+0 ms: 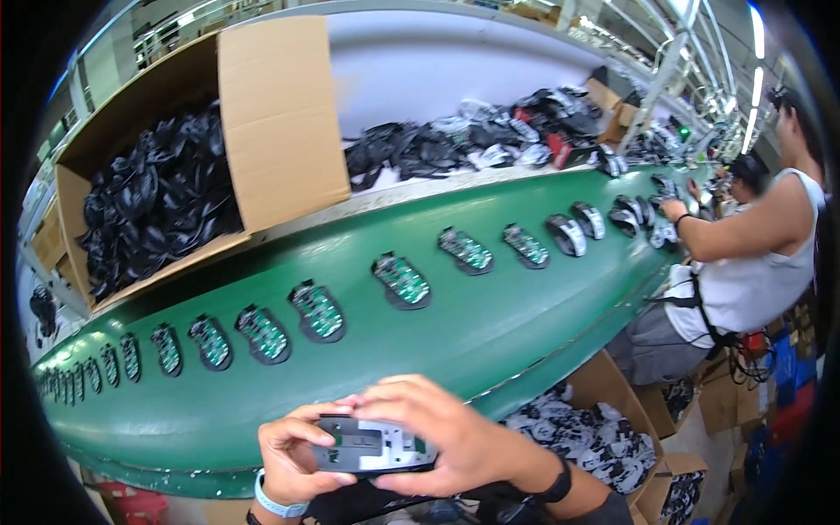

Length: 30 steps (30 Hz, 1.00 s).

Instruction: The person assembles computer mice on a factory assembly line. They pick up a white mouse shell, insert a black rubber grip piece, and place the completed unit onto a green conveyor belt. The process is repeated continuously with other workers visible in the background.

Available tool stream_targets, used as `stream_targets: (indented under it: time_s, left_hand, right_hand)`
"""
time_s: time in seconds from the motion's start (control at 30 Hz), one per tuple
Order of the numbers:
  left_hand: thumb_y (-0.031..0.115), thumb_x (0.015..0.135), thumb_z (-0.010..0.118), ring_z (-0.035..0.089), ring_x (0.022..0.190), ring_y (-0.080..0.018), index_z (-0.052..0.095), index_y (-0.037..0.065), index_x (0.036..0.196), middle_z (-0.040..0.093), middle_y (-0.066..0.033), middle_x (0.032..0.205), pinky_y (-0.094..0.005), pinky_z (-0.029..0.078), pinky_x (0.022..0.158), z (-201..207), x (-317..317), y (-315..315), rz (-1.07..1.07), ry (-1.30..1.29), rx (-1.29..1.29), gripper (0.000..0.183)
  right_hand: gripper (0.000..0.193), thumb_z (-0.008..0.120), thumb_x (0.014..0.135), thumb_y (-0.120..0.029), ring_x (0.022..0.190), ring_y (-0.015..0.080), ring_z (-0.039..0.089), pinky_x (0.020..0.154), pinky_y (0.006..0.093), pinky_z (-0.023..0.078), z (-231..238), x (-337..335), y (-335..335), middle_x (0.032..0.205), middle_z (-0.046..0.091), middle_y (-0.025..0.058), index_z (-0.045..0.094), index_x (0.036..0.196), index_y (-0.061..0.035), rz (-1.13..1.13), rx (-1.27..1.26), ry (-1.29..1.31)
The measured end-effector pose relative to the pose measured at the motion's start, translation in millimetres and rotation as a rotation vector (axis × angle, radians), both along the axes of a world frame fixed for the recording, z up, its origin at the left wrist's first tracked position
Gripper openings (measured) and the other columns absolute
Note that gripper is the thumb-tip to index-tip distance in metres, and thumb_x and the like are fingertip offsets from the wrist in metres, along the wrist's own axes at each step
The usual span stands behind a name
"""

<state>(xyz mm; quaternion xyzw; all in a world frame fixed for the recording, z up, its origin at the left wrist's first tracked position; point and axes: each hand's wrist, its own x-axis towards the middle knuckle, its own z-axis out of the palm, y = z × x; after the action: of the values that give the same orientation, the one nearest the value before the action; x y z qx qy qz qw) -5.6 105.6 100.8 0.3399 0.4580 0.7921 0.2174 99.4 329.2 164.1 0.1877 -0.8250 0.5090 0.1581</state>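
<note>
The small case [357, 446] is up in the air at the near edge of the green belt [472, 337], held in two hands. It is black, with a white part and a bit of green showing. The left hand [293, 451] is bent round its left end, with the thumb low and the fingers on top. The right hand [446, 433] makes a curve over its top and right end, with the thumb along the bottom. Both hands are closed to a narrow grip on the case. I cannot tell how hard they press.

To do this part well, I think both thumbs should push evenly, so the case does not tip. The fingers should stay on the rims and off the green bit, which looks easy to hurt. Keeping it close to the belt seems wise too, so a slip would not mean a long fall.

On the belt lies a long row of green boards [402, 280] on black bottoms, with gaps between them. Past the belt's far edge, toward its left end, a big box [284, 122] is full of black shells [162, 197]. At the belt's right end, a worker [752, 236] reaches over it. On the belt's near side, a lower box [626, 385] holds white and black bits [595, 442].
</note>
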Motion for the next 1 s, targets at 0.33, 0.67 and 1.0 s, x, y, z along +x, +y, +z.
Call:
stream_targets:
  time_s: [0.33, 0.67, 1.0]
  left_hand:
    - [0.017, 0.093, 0.073, 0.052, 0.134, -0.0299, 0.051, 0.002, 0.128, 0.056, -0.0169, 0.137, -0.0445, 0.045, 0.110, 8, -51, 33, 0.186, 0.106, -0.317, 0.044]
    - [0.004, 0.088, 0.074, 0.068, 0.079, -0.0214, 0.063, 0.000, 0.089, 0.069, -0.0107, 0.082, -0.0344, 0.054, 0.076, -40, -81, 1, 0.312, 0.276, -0.444, 0.011]
    - [0.002, 0.087, 0.075, 0.066, 0.076, -0.0184, 0.064, 0.000, 0.089, 0.070, -0.0099, 0.081, -0.0314, 0.052, 0.074, -36, -86, -14, 0.330, 0.176, -0.465, 0.011]
  right_hand:
    - [0.041, 0.072, 0.091, -0.012, 0.131, 0.0368, 0.057, 0.112, 0.0463, 0.045, -76, -27, 75, 0.140, 0.061, 0.0186, 0.067, 0.131, -0.0074, -0.488, 0.186, 0.042]
    - [0.044, 0.076, 0.088, -0.014, 0.129, 0.0408, 0.056, 0.109, 0.0478, 0.045, -94, -142, 125, 0.139, 0.060, 0.0190, 0.068, 0.130, -0.0073, -0.438, 0.425, 0.133]
    - [0.046, 0.078, 0.084, -0.012, 0.125, 0.0409, 0.054, 0.106, 0.0491, 0.046, -89, -161, 105, 0.137, 0.057, 0.0191, 0.070, 0.128, -0.0108, -0.384, 0.577, 0.048]
